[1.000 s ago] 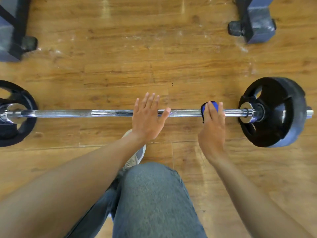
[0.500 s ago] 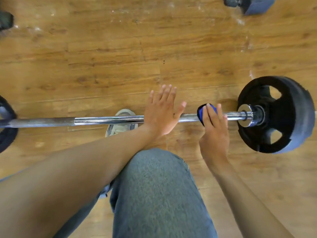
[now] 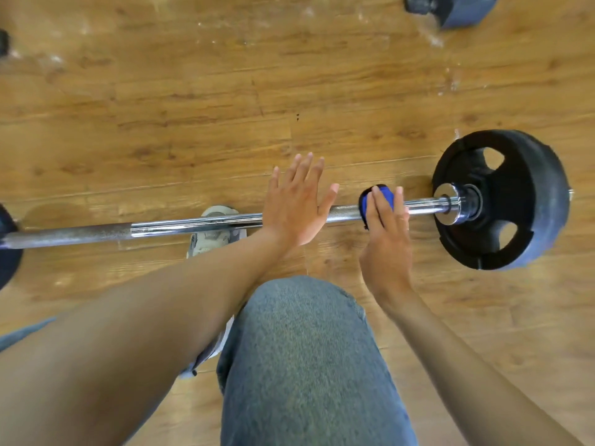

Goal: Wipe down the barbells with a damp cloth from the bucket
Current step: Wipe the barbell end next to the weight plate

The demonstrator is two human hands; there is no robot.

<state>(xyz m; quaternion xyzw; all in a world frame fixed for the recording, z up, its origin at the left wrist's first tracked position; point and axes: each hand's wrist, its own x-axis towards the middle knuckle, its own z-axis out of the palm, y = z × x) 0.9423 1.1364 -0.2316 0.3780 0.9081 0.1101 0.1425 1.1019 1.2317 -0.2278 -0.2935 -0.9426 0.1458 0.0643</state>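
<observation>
A chrome barbell point(image 3: 180, 229) lies across the wooden floor, with a black weight plate point(image 3: 521, 201) on its right end and another plate point(image 3: 8, 249) at the left edge. My left hand point(image 3: 294, 204) rests flat on the bar's middle, fingers straight and spread. My right hand point(image 3: 388, 233) holds a blue cloth point(image 3: 375, 197) wrapped over the bar, a short way left of the right collar point(image 3: 452, 204). The bucket is out of view.
My knee in blue jeans point(image 3: 306, 365) is below the bar, and my grey shoe point(image 3: 212, 233) sits under it. A dark rack foot point(image 3: 450, 9) stands at the top right, another dark piece point(image 3: 4, 41) at the top left edge.
The camera has moved, so the bar now sits lower in the frame. Both hands keep their places on the bar, the cloth still near the right collar.
</observation>
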